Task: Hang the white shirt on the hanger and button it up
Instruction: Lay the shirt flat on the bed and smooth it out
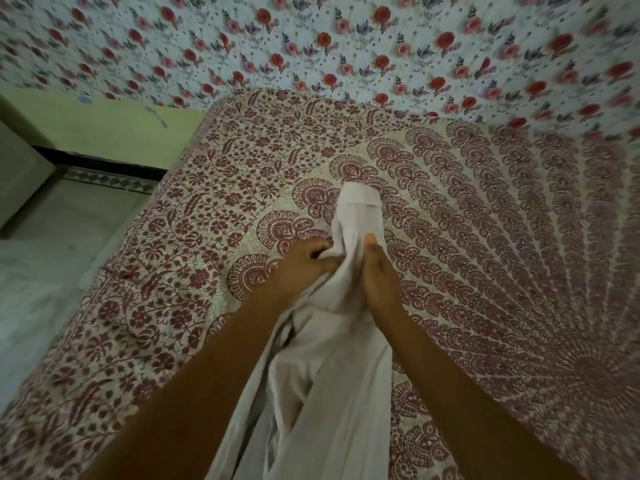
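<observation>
- Left hand (301,261): fingers curled tight round a gathered fold of the white shirt (332,393), knuckles up, grip on the left side of the bunch.
- Right hand (377,275): thumb laid along the cloth and pressing it, tip pointing away from the person. The other fingers wrap behind the fabric and are mostly hidden, but the hand clearly grips the same bunch.
- The two hands sit just beside each other with the gathered cloth between them, held above the bedspread (485,237).
- Shirt position: a short folded end sticks out past the hands toward the far side of the bed. Whether it is collar or cuff, I cannot tell. The rest trails back between the forearms in long loose folds and leaves the view at the bottom edge.
- Bed edges: the left edge runs diagonally from upper middle to lower left, with the patterned cover draping over it. The far edge meets a hanging floral cloth (346,46).
- Open room — broad flat bedspread to the right of the hands and ahead of them, and a narrower strip to their left before the edge.
- Beyond the left edge: pale floor (52,254), lower than the bed, and a green wall (121,129) with a dark band at its base.
- Picture is slightly blurred, so fine shirt detail is unreadable.
</observation>
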Available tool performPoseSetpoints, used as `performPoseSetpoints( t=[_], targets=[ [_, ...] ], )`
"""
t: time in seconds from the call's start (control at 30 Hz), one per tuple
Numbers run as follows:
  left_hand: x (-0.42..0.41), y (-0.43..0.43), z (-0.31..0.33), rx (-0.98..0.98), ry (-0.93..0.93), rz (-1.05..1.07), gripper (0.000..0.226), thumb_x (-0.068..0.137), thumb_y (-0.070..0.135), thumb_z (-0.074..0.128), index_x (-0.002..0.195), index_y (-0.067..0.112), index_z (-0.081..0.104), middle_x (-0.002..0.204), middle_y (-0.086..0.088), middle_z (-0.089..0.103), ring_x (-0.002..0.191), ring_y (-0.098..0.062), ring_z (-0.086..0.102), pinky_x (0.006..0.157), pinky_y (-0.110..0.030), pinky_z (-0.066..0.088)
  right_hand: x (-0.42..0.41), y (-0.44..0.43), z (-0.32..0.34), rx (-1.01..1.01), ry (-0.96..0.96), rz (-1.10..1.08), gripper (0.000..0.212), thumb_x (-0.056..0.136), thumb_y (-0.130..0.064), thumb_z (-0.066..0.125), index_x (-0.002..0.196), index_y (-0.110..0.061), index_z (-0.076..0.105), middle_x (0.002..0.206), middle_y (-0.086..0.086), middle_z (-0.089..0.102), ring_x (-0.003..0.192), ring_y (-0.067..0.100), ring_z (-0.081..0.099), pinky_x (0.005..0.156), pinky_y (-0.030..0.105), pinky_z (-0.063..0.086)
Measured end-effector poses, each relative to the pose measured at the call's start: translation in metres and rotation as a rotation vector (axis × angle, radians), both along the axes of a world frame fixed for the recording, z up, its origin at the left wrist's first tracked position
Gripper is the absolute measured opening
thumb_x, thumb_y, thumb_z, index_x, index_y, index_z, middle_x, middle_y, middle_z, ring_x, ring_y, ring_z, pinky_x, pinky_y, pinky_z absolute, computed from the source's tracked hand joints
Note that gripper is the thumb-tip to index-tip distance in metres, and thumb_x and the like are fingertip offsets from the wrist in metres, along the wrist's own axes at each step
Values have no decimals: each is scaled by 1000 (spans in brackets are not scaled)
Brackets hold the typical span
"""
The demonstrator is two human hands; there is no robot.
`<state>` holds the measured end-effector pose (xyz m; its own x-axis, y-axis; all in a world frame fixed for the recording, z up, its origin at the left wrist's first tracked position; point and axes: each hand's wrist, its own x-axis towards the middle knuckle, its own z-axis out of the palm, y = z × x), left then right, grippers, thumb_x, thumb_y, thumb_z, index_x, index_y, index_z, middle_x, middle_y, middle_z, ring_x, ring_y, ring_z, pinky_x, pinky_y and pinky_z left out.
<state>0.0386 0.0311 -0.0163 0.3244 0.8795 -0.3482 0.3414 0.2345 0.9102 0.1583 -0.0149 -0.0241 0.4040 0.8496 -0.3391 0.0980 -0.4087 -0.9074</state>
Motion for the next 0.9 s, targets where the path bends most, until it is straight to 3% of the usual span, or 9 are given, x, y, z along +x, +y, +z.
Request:
performPoseSetpoints(
  t=[0.13,0.23,0.33,0.43,0.5,0.6,0.67,0.73,0.9],
  targets=[
    [5,-28,17,-41,-100,10,3,83,0,61,82,2,62,75,-13,60,67,-20,55,62,-27,45,6,-15,26,55,11,72,31,93,-40,47,99,-15,64,89,0,63,91,17,57,83,33,45],
    [11,-47,40,-24,-136,79,16,84,-5,57,99,-8,54,83,-17,61,75,-25,57,66,-35,45,12,-35,49,92,-111,158,21,89,-30,57,100,-14,65,90,1,68,86,16,62,76,30,47],
    [14,-69,79,-6,-160,151,37,81,-8,61,113,8,49,89,0,67,78,-13,65,64,-21,54,15,-57,80,185,-247,173,9,86,-15,57,87,-9,63,71,2,62,66,14,56,63,31,43],
    [13,-88,120,63,-125,187,37,81,-2,64,114,12,54,95,1,67,86,-13,65,68,-16,53,20,-84,118,240,-388,123,28,86,-2,50,60,-11,47,50,-2,36,46,10,32,50,28,26],
    [8,-104,160,106,-136,228,33,83,0,63,115,8,60,104,-8,68,92,-22,65,77,-26,53,30,-107,152,232,-295,47,25,88,0,47,63,-5,49,53,3,40,49,13,35,51,28,29],
    [-2,-137,232,208,-153,238,26,85,4,63,110,12,65,100,-9,69,88,-24,66,83,-36,54,48,-152,218,239,-85,-70,17,92,-4,44,87,-4,60,77,15,59,68,20,52,65,30,43],
    [-8,-166,290,326,-127,210,21,86,9,63,103,20,66,95,-3,68,80,-15,65,80,-31,53,57,-193,272,273,19,-141,19,95,-7,39,91,-13,57,79,2,57,72,16,52,64,25,40],
    [-14,-192,337,448,-87,198,16,85,14,65,98,24,64,90,3,66,77,-5,61,76,-20,50,62,-225,315,306,37,-161,21,96,-10,35,87,-13,53,78,3,53,77,21,50,62,26,37],
    [-22,-283,450,657,54,195,6,86,19,64,90,15,64,80,1,61,68,-12,57,60,-22,44,70,-319,411,412,60,-106,22,81,-39,44,94,-21,47,99,0,50,98,19,48,79,33,39]
  ],
)
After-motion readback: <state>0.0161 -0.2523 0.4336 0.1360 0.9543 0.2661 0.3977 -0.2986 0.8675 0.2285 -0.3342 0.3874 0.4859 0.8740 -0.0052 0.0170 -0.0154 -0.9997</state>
